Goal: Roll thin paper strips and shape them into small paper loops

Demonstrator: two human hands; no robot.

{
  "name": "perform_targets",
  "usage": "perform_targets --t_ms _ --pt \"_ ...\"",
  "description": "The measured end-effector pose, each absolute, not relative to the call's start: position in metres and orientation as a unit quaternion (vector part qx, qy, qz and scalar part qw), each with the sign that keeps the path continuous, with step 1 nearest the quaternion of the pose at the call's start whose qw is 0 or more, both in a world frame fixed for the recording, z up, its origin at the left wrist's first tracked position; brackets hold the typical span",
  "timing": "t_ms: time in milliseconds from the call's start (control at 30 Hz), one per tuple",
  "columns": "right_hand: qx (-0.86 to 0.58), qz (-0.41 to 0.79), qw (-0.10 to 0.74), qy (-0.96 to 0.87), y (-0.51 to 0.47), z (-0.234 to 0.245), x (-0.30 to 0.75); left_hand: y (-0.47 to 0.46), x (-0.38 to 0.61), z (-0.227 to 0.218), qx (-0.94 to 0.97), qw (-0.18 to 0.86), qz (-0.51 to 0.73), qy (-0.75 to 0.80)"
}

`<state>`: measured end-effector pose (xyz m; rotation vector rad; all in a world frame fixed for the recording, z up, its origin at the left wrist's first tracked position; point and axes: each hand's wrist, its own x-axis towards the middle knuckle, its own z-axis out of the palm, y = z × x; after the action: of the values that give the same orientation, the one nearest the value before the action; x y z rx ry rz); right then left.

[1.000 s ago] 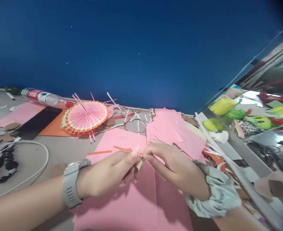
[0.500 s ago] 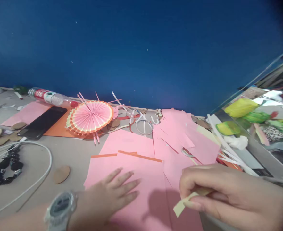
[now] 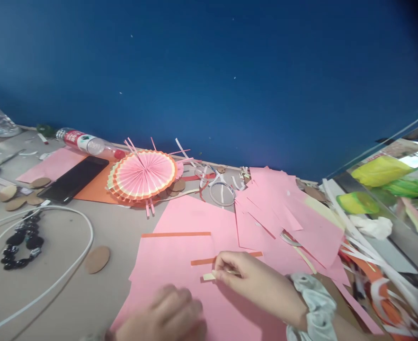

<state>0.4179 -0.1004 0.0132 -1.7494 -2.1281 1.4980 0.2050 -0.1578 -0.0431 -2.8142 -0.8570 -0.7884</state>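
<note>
My right hand (image 3: 246, 274), with a pale scrunchie (image 3: 315, 303) round the wrist, pinches a pale yellow paper strip (image 3: 209, 276) just above the pink paper sheet (image 3: 180, 255). Just beyond those fingers an orange paper strip (image 3: 202, 261) lies partly behind the hand. A second orange strip (image 3: 176, 234) runs along the far edge of the pink paper. Low in the view is my left hand (image 3: 169, 315), over the near part of the sheet. Motion blurs it and its fingers look bent; whether it holds anything I cannot tell.
A pleated pink paper rosette (image 3: 145, 173) rests by a phone (image 3: 75, 179) and a plastic bottle (image 3: 90, 143) along the blue wall (image 3: 209, 85). A white cable (image 3: 90, 227) loops round black beads (image 3: 22, 246) at left. Cut pink sheets (image 3: 272, 199) and paper scraps lie right.
My right hand has moved left and farther in with the yellow strip. My left hand has drawn nearer, its spread fingers now bent. One orange strip now lies apart, nearer and rightward.
</note>
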Motion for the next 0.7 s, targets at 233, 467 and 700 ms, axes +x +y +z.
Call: perform_targets --t_ms 233,467,700 --pt "-0.555 0.446 0.037 -0.701 -0.091 0.006 0.4 -0.14 0.187 -0.035 -0.929 0.01 -0.047 -0.367" --pt "-0.595 0.44 0.052 -0.671 -0.098 0.001 0.399 -0.134 0.177 -0.027 -0.943 -0.093 -0.006 -0.319" --pt "-0.608 0.428 0.035 -0.668 -0.099 0.01 0.393 -0.119 0.18 -0.019 -0.943 -0.128 -0.02 -0.307"
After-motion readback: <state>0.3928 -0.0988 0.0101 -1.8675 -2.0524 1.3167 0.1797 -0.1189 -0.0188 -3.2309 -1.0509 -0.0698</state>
